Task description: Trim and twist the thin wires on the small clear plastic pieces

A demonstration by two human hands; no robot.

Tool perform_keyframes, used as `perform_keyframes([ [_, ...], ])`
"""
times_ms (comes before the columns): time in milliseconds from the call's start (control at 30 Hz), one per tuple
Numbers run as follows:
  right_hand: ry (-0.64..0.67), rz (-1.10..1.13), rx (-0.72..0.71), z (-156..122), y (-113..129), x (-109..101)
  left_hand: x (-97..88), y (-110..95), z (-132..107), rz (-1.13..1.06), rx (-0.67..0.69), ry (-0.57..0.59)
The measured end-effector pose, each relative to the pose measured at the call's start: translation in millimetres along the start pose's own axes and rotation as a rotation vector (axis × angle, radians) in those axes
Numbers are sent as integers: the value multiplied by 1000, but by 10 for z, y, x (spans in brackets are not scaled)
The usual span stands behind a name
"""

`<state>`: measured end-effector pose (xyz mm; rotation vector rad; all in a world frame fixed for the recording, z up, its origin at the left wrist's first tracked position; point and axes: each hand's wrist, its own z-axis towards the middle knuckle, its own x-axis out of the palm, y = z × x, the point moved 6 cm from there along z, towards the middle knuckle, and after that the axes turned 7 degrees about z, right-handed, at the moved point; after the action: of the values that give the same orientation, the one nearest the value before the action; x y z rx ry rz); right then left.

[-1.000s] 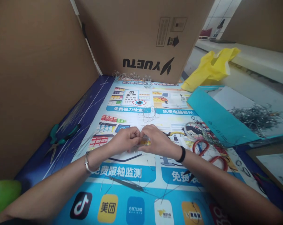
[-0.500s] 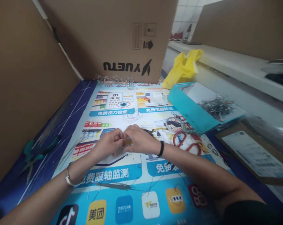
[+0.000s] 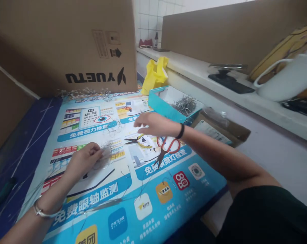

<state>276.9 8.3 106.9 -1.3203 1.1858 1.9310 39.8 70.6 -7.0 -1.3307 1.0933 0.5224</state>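
Observation:
My left hand (image 3: 83, 159) rests on the printed poster mat (image 3: 153, 200) with its fingers pinched round a small tangle of thin wire (image 3: 105, 156). Motion blurs my right hand (image 3: 150, 123), which hovers above the mat with its fingers stretched out and nothing in it. It is just above yellow-handled pliers (image 3: 137, 139) and left of red-handled scissors (image 3: 166, 148). A black band circles the right wrist and a silver bangle the left.
A large cardboard box (image 3: 67, 44) stands behind the mat. A teal tray (image 3: 158, 103) holds a pile of wire pieces (image 3: 185, 101). A yellow bag (image 3: 156, 73), a flat brown box (image 3: 221, 127) and a white ledge (image 3: 219, 84) lie to the right. Loose wires litter the mat.
The view has swung right. My hands have parted: the right one let go and moved right and away above the pliers, while the left keeps the wire piece.

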Motion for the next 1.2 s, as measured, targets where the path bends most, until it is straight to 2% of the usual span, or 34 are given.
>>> perform_keyframes([
  [67,-46,-54,177,-319,-231,-229,5,-7,1,79,35,13],
  [133,-40,-100,334,-673,-447,-318,-24,-22,-13,157,53,-12],
  [333,-3,-165,546,-1628,-836,-212,-67,-85,-71,218,14,14],
  [500,-10,-290,726,-2169,-1003,-102,-121,-132,-124,258,11,-7],
  [567,3,-332,786,-2294,-1041,-25,-132,-153,-132,297,59,-2],
  [667,10,-376,862,-2379,-1094,109,-152,-111,-121,332,28,-13],
  [867,-34,-330,925,-2305,-1209,293,-179,-89,-99,364,80,-103],
  [967,-140,-265,963,-2317,-1215,229,-245,-88,-104,368,142,-224],
  [1067,-298,-154,1000,-2415,-1168,73,-314,-106,-122,355,240,-347],
  [1200,-466,177,989,-2535,-1082,-37,-418,-164,-190,329,315,-536],
])
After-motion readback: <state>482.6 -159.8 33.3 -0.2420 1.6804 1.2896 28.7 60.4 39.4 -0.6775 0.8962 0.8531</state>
